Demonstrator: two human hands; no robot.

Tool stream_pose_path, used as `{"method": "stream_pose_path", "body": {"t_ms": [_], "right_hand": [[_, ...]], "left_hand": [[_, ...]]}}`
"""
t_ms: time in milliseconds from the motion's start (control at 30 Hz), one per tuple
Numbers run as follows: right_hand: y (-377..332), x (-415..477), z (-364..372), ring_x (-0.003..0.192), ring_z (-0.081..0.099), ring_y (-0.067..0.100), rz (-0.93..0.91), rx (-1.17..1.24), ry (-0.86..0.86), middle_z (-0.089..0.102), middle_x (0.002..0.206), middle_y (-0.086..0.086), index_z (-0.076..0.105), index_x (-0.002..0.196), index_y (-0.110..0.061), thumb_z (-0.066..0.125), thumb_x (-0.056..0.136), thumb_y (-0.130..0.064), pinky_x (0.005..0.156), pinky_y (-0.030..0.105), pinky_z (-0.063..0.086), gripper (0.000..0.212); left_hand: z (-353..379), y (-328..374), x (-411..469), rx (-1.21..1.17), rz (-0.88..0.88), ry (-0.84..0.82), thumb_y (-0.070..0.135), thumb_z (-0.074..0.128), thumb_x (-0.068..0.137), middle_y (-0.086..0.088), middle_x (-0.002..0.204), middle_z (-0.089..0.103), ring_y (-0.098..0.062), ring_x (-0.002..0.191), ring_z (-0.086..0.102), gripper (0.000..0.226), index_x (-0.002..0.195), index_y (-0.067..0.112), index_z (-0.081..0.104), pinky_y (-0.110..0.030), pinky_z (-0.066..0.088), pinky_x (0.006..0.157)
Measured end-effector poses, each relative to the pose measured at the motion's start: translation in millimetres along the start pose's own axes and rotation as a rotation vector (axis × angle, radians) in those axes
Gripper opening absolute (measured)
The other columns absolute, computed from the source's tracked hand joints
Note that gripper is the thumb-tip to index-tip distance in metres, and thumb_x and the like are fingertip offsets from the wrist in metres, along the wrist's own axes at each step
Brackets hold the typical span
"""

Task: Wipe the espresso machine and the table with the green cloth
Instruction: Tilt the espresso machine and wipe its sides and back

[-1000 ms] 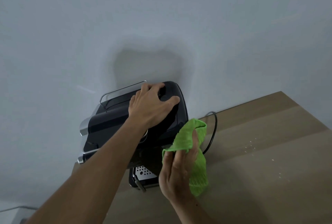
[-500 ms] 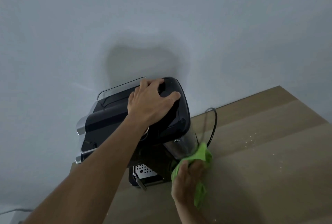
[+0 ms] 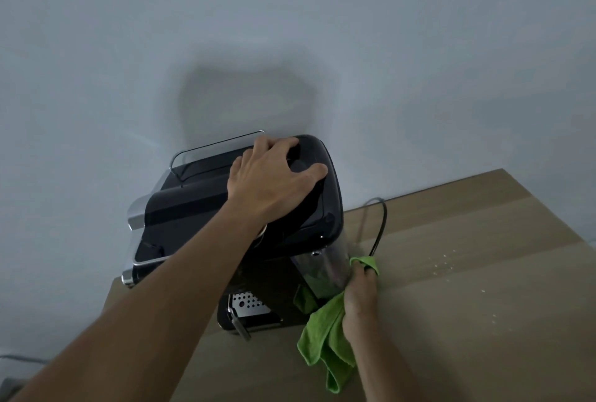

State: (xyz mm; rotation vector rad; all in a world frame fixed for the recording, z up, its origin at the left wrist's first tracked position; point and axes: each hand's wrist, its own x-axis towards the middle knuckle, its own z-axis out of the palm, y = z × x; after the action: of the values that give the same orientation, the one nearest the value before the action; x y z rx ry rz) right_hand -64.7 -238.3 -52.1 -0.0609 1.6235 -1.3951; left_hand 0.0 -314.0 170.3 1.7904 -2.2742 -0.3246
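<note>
A black and silver espresso machine (image 3: pixel 180 217) stands at the left end of a light wooden table (image 3: pixel 467 321), against the wall. My left hand (image 3: pixel 274 176) lies flat on the machine's black top, fingers spread over the lid. My right hand (image 3: pixel 359 295) presses the green cloth (image 3: pixel 325 343) against the machine's lower right side, close to the table. The cloth's loose end hangs down toward me. Part of the cloth is hidden behind my fingers.
A black power cord (image 3: pixel 380 224) loops from behind the machine onto the table. Small white crumbs (image 3: pixel 448 261) are scattered on the table to the right. The drip tray (image 3: pixel 248 305) with its perforated grid faces me. A pale wall (image 3: pixel 322 30) rises right behind.
My right hand has slid the green cloth down the machine's right side, from near the top edge to the bottom by the table. My left hand has stayed on the machine's top.
</note>
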Motion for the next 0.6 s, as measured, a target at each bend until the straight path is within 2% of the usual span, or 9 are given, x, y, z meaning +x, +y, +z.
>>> {"method": "stream_pose_path", "body": {"t_ms": [67, 167, 233, 400, 500, 600], "right_hand": [[0, 14, -8, 0.084, 0.058, 0.029, -0.070, -0.149, -0.012, 0.058, 0.095, 0.014, 0.056, 0.104, 0.000, 0.044, 0.096, -0.008, 0.061, 0.030, 0.040, 0.017], [1, 28, -22, 0.093, 0.061, 0.036, -0.198, -0.462, 0.014, 0.064, 0.094, 0.019, 0.060, 0.098, 0.000, 0.049, 0.093, -0.007, 0.071, 0.031, 0.040, 0.015], [-2, 35, -26, 0.093, 0.061, 0.037, -0.258, -0.541, -0.006, 0.065, 0.096, 0.021, 0.061, 0.097, 0.001, 0.050, 0.094, -0.011, 0.075, 0.035, 0.043, 0.017], [-43, 61, -33, 0.093, 0.060, 0.035, -0.268, -0.656, -0.020, 0.063, 0.092, 0.017, 0.060, 0.097, -0.001, 0.039, 0.100, -0.016, 0.079, 0.036, 0.046, 0.026], [-88, 90, -31, 0.112, 0.057, 0.038, -0.263, -0.878, -0.066, 0.061, 0.117, 0.026, 0.060, 0.113, 0.006, 0.034, 0.101, -0.018, 0.090, 0.037, 0.044, 0.037], [-119, 113, -23, 0.122, 0.052, 0.036, -0.221, -1.132, -0.177, 0.054, 0.131, 0.024, 0.056, 0.123, 0.008, 0.035, 0.101, -0.014, 0.101, 0.037, 0.042, 0.037]], "left_hand": [[-1, 0, 0, -0.004, -0.007, -0.001, 0.065, 0.052, 0.078, 0.008, 0.139, 0.037, -0.021, 0.130, 0.036, 0.065, 0.136, 0.039, 0.040, -0.043, 0.027, 0.108], [-1, 1, -1, -0.009, -0.009, -0.002, 0.066, 0.052, 0.077, 0.009, 0.137, 0.037, -0.020, 0.129, 0.037, 0.065, 0.136, 0.040, 0.040, -0.043, 0.028, 0.106], [-1, 1, -1, -0.013, -0.003, -0.006, 0.067, 0.051, 0.077, 0.010, 0.137, 0.037, -0.019, 0.129, 0.037, 0.065, 0.136, 0.041, 0.039, -0.042, 0.029, 0.105], [-2, -1, -3, 0.001, 0.013, 0.006, 0.069, 0.050, 0.078, 0.011, 0.136, 0.038, -0.019, 0.128, 0.039, 0.066, 0.136, 0.041, 0.039, -0.040, 0.031, 0.102], [-1, -1, -3, 0.007, 0.015, 0.005, 0.070, 0.049, 0.077, 0.012, 0.135, 0.038, -0.017, 0.126, 0.039, 0.068, 0.137, 0.041, 0.037, -0.038, 0.031, 0.101], [-1, 0, -4, 0.014, 0.024, 0.007, 0.069, 0.048, 0.077, 0.014, 0.136, 0.037, -0.015, 0.127, 0.038, 0.068, 0.138, 0.041, 0.036, -0.036, 0.030, 0.101]]}}
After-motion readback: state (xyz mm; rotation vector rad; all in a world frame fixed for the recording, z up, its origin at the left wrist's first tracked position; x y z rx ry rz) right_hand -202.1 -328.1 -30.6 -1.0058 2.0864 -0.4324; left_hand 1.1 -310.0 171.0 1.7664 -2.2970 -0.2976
